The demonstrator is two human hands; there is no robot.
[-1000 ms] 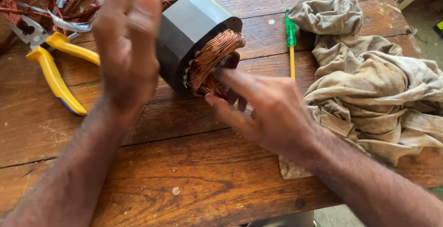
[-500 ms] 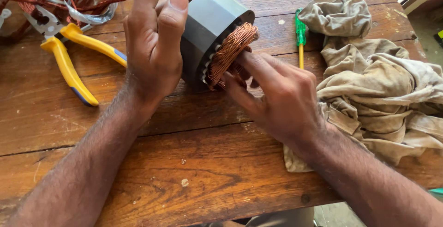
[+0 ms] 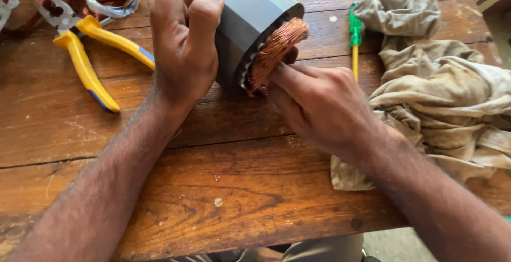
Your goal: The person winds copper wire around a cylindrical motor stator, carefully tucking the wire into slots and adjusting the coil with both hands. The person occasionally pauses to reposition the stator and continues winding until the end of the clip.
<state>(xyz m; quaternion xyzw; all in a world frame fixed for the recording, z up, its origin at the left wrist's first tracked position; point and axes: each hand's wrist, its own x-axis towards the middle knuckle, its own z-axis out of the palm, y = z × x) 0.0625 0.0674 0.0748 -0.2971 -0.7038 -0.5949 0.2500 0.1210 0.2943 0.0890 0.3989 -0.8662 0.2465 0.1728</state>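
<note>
Surface: worn wooden tabletop point(image 3: 239, 187).
Motor core point(image 3: 250, 27): tilted on the tabletop, copper winding point(image 3: 274, 49) facing right.
Left hand point(image 3: 183, 49): fingers closed over the core's top.
Right hand point(image 3: 324, 107): fingers pinching the winding.
Nearby: pliers point(image 3: 88, 54), screwdriver point(image 3: 355, 38), rag point(image 3: 442, 91).
Risk: core may roll; wire ends may cut fingers.

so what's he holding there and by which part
A grey motor stator, tipped on the wooden bench. The left hand grips its outer grey shell; the right hand has fingertips pushed into the copper winding at the open end.
</note>
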